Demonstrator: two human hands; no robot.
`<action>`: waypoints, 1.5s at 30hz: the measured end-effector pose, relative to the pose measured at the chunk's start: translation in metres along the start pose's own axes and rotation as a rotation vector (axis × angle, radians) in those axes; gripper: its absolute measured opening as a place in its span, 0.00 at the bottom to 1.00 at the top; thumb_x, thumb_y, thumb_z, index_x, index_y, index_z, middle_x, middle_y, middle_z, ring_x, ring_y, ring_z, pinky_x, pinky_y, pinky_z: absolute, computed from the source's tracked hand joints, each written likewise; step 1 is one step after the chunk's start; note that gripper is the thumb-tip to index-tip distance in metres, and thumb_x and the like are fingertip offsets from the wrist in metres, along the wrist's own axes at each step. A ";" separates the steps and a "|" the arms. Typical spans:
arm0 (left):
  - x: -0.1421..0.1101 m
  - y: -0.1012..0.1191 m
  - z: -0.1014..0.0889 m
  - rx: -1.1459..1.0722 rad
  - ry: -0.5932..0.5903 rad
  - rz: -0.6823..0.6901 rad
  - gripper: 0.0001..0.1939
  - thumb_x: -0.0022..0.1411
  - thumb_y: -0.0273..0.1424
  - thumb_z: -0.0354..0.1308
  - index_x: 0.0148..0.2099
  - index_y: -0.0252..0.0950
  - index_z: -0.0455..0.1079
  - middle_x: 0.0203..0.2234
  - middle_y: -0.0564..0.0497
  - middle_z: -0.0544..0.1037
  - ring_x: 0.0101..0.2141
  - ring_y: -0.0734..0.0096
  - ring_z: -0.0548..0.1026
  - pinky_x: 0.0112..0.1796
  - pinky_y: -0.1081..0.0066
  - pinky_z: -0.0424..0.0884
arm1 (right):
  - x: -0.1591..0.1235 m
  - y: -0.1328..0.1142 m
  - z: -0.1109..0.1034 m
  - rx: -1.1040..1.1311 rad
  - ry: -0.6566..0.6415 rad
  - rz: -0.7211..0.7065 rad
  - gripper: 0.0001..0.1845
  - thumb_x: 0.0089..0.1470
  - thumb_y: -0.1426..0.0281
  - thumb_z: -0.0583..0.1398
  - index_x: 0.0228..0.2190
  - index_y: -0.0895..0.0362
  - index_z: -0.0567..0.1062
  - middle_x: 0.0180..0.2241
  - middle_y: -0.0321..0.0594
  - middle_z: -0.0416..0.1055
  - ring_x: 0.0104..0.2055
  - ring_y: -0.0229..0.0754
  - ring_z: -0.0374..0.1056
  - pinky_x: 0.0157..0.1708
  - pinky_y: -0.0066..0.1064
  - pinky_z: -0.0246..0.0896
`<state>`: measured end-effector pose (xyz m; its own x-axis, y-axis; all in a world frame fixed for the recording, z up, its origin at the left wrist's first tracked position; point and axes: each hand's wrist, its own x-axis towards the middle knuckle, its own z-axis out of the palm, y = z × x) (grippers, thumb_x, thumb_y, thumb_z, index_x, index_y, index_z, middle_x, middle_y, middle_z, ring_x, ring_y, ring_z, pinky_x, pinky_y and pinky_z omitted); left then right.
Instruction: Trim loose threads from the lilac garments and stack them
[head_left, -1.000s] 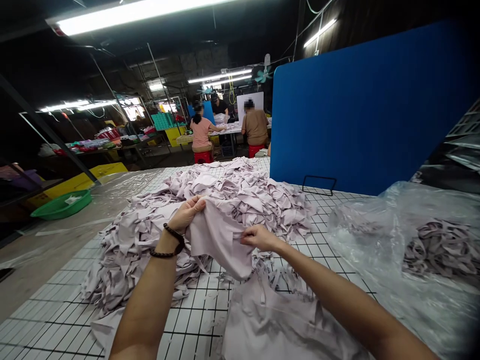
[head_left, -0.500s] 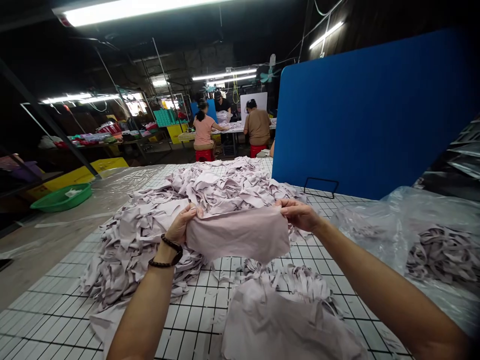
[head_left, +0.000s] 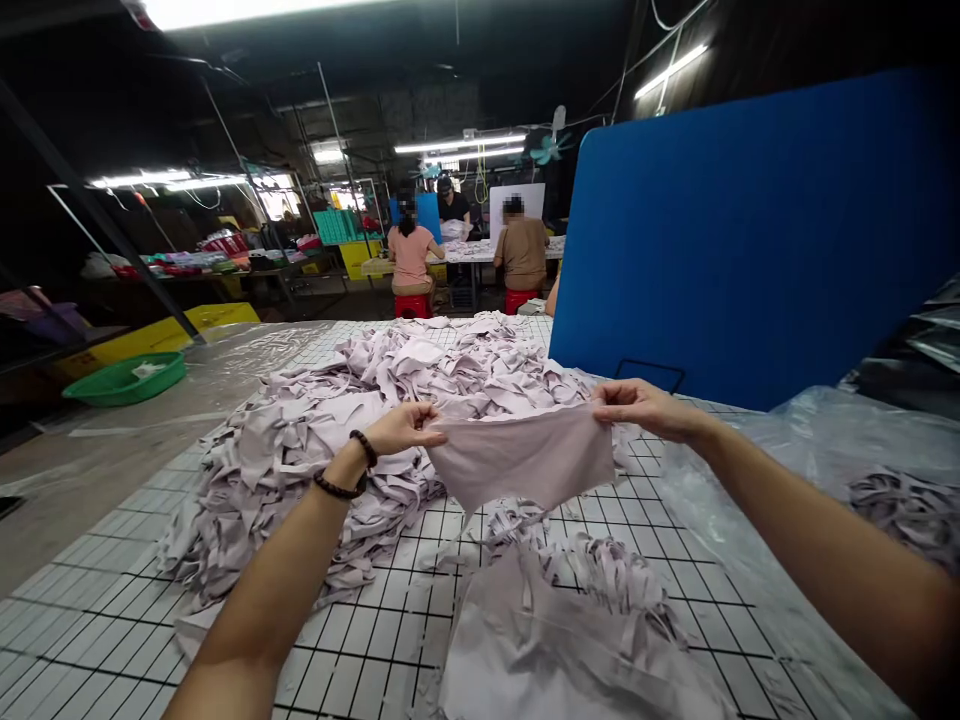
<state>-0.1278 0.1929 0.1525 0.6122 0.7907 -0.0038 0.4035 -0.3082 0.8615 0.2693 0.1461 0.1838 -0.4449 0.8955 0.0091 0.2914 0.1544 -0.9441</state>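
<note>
A pale mauve piece of fabric (head_left: pixel 529 455) is stretched between my two hands above the table. My left hand (head_left: pixel 409 428) pinches its upper left corner between thumb and fingers; two dark bracelets circle that wrist. At the upper right corner, my right hand (head_left: pixel 645 408) has a similar pinch. The lower edge hangs free and uneven. Behind and to the left lies a big loose heap of matching fabric pieces (head_left: pixel 300 450). Closer to me, a smoother layer of the same cloth (head_left: pixel 562 640) lies beside curled fabric strips (head_left: pixel 607 570).
The tabletop (head_left: pixel 360 650) has a black grid on white. A blue board (head_left: pixel 735 240) stands upright at the right, near a clear plastic bag (head_left: pixel 757 500) containing strips. A green basin (head_left: pixel 124 385) sits at left. Several people are at a far table.
Both hands have shifted right in view with the fabric. The left fingers now hold the corner differently, and the fabric's left side slants inward instead of hanging straight down.
</note>
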 end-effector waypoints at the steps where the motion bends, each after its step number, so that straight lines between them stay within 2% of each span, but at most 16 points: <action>1: 0.006 0.005 -0.001 0.069 -0.035 0.000 0.21 0.47 0.44 0.64 0.33 0.33 0.65 0.24 0.55 0.67 0.26 0.77 0.65 0.25 0.78 0.60 | -0.002 -0.003 -0.007 -0.039 0.013 0.008 0.19 0.42 0.57 0.66 0.27 0.60 0.72 0.26 0.37 0.66 0.29 0.36 0.61 0.28 0.27 0.55; 3: 0.020 0.019 -0.005 0.235 -0.052 0.024 0.21 0.46 0.46 0.64 0.26 0.33 0.64 0.21 0.56 0.66 0.24 0.78 0.63 0.23 0.78 0.58 | -0.006 -0.012 -0.022 -0.123 0.043 0.032 0.19 0.41 0.56 0.66 0.28 0.60 0.73 0.27 0.38 0.68 0.30 0.38 0.63 0.30 0.28 0.57; 7: 0.053 0.056 -0.015 0.475 0.050 0.156 0.22 0.46 0.46 0.64 0.22 0.33 0.60 0.16 0.58 0.61 0.20 0.80 0.58 0.20 0.78 0.51 | -0.015 -0.037 -0.058 -0.247 0.143 0.077 0.20 0.38 0.55 0.67 0.28 0.59 0.75 0.30 0.41 0.72 0.33 0.41 0.66 0.33 0.31 0.61; 10: 0.079 0.083 -0.020 0.449 0.125 0.255 0.20 0.46 0.43 0.64 0.23 0.34 0.61 0.17 0.58 0.62 0.20 0.81 0.59 0.20 0.79 0.53 | -0.021 -0.054 -0.081 -0.284 0.279 0.063 0.20 0.37 0.57 0.68 0.28 0.60 0.75 0.30 0.43 0.72 0.33 0.41 0.67 0.36 0.34 0.62; 13: 0.100 0.099 -0.019 0.327 0.136 0.276 0.20 0.43 0.41 0.66 0.24 0.33 0.61 0.20 0.57 0.66 0.20 0.81 0.62 0.20 0.79 0.57 | -0.027 -0.059 -0.093 -0.276 0.386 0.046 0.20 0.38 0.61 0.68 0.29 0.63 0.75 0.30 0.45 0.72 0.34 0.40 0.67 0.37 0.35 0.62; 17: 0.117 0.095 -0.012 0.208 0.075 0.207 0.22 0.39 0.40 0.69 0.24 0.33 0.61 0.26 0.53 0.72 0.23 0.78 0.69 0.23 0.77 0.64 | -0.036 -0.039 -0.098 -0.194 0.406 0.063 0.20 0.35 0.63 0.69 0.31 0.62 0.74 0.30 0.42 0.71 0.33 0.39 0.67 0.35 0.33 0.63; 19: 0.123 0.084 -0.007 0.165 -0.016 0.133 0.21 0.40 0.40 0.68 0.25 0.33 0.62 0.22 0.54 0.73 0.22 0.77 0.70 0.24 0.76 0.66 | -0.038 -0.023 -0.101 -0.190 0.421 0.103 0.25 0.32 0.63 0.71 0.35 0.60 0.74 0.31 0.41 0.71 0.31 0.38 0.66 0.32 0.31 0.64; 22: 0.132 0.071 0.003 0.102 -0.110 0.058 0.19 0.42 0.38 0.67 0.30 0.34 0.63 0.18 0.56 0.72 0.21 0.75 0.71 0.24 0.75 0.66 | -0.039 -0.003 -0.103 -0.271 0.406 0.237 0.31 0.29 0.63 0.71 0.39 0.57 0.75 0.33 0.41 0.72 0.30 0.39 0.66 0.26 0.28 0.61; 26: 0.136 0.068 0.022 0.175 -0.058 0.067 0.19 0.46 0.30 0.63 0.42 0.33 0.65 0.21 0.56 0.74 0.23 0.75 0.72 0.25 0.76 0.65 | -0.041 0.000 -0.097 -0.444 0.307 0.372 0.22 0.33 0.59 0.69 0.32 0.57 0.78 0.29 0.41 0.73 0.29 0.41 0.65 0.24 0.29 0.56; 30: 0.115 0.069 0.039 0.338 0.073 0.161 0.19 0.47 0.24 0.57 0.44 0.34 0.67 0.23 0.56 0.73 0.24 0.77 0.70 0.27 0.77 0.65 | -0.067 -0.019 -0.072 -0.596 0.344 0.371 0.18 0.39 0.57 0.66 0.29 0.57 0.76 0.28 0.40 0.73 0.30 0.40 0.64 0.27 0.30 0.54; 34: 0.059 0.056 0.060 0.409 0.145 0.191 0.19 0.48 0.23 0.55 0.45 0.34 0.67 0.23 0.56 0.70 0.22 0.79 0.66 0.25 0.78 0.63 | -0.123 -0.019 -0.027 -0.608 0.278 0.321 0.16 0.47 0.56 0.62 0.30 0.57 0.73 0.26 0.38 0.69 0.27 0.37 0.61 0.26 0.29 0.54; 36: 0.021 0.043 0.078 0.380 0.112 0.149 0.24 0.50 0.24 0.54 0.51 0.35 0.64 0.25 0.55 0.72 0.22 0.78 0.66 0.23 0.79 0.63 | -0.156 -0.002 0.004 -0.524 0.211 0.281 0.16 0.50 0.56 0.60 0.28 0.57 0.71 0.27 0.38 0.67 0.26 0.36 0.60 0.26 0.29 0.55; 38: -0.018 0.027 0.102 0.356 0.077 0.100 0.26 0.50 0.23 0.53 0.54 0.36 0.62 0.26 0.55 0.73 0.22 0.78 0.67 0.23 0.79 0.63 | -0.187 0.024 0.041 -0.396 0.120 0.306 0.14 0.52 0.58 0.58 0.26 0.56 0.69 0.30 0.39 0.67 0.27 0.36 0.60 0.25 0.28 0.56; 41: -0.068 0.003 0.139 0.369 0.062 0.056 0.19 0.50 0.22 0.52 0.45 0.36 0.69 0.25 0.54 0.75 0.23 0.78 0.70 0.26 0.78 0.67 | -0.222 0.064 0.094 -0.266 0.023 0.369 0.12 0.54 0.60 0.57 0.27 0.56 0.68 0.25 0.35 0.64 0.25 0.35 0.58 0.24 0.27 0.55; 43: -0.091 -0.007 0.156 0.347 0.093 0.066 0.14 0.51 0.21 0.51 0.40 0.36 0.72 0.27 0.53 0.77 0.25 0.77 0.72 0.29 0.77 0.69 | -0.236 0.080 0.120 -0.259 0.079 0.387 0.10 0.54 0.62 0.56 0.28 0.55 0.67 0.22 0.33 0.61 0.24 0.35 0.57 0.23 0.27 0.54; 45: -0.105 -0.011 0.166 0.297 0.166 0.083 0.12 0.53 0.22 0.51 0.37 0.36 0.72 0.31 0.51 0.78 0.29 0.75 0.74 0.32 0.74 0.71 | -0.246 0.082 0.134 -0.266 0.195 0.349 0.08 0.55 0.62 0.55 0.30 0.54 0.68 0.23 0.34 0.63 0.24 0.36 0.58 0.24 0.28 0.56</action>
<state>-0.0836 0.0254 0.0592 0.5423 0.8241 0.1638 0.5521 -0.4964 0.6699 0.2889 -0.1170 0.0598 -0.1224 0.9705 -0.2077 0.6132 -0.0906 -0.7847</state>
